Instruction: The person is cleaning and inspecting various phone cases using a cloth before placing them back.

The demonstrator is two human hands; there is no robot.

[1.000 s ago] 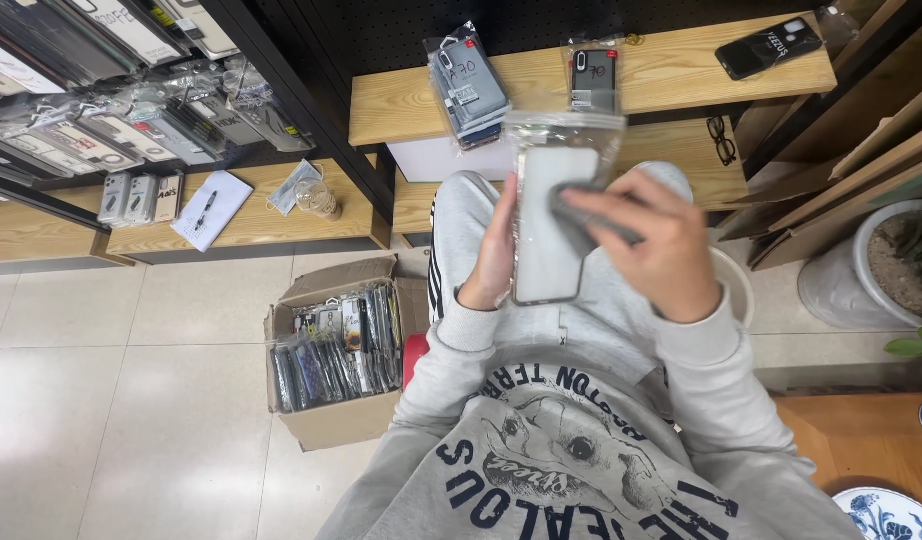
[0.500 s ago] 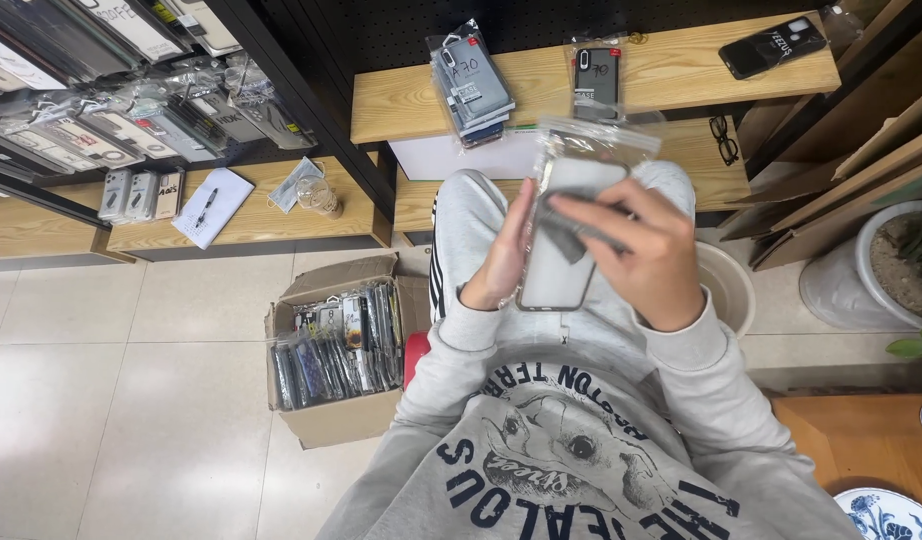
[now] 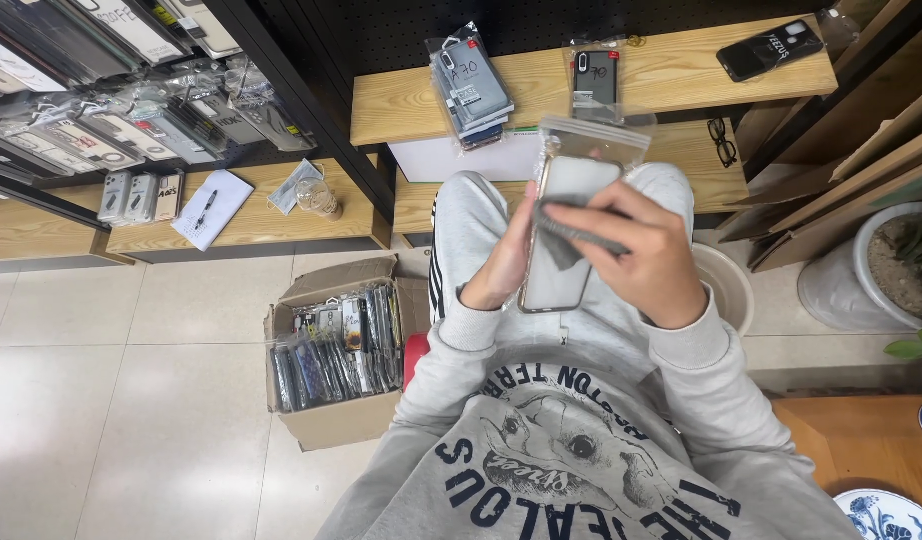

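Wooden shelves are running ahead of my knees, with a carton of packed cases sitting on the tiled floor to my left.

I am holding a clear case upright over my lap. My left hand is gripping its left edge, fingers closed behind it. My right hand is pinching a grey cloth against the case's face, fingertips pressed together on it.

This looks like the wiping step. Another stroke calls for a firm left grip and even pressure, so the case is not twisting.

A plastic sleeve is hanging off the case's top end, near the shelf edge. A pale tub is crowding my right elbow. Open room is lying over my lap and to the left, above the carton.
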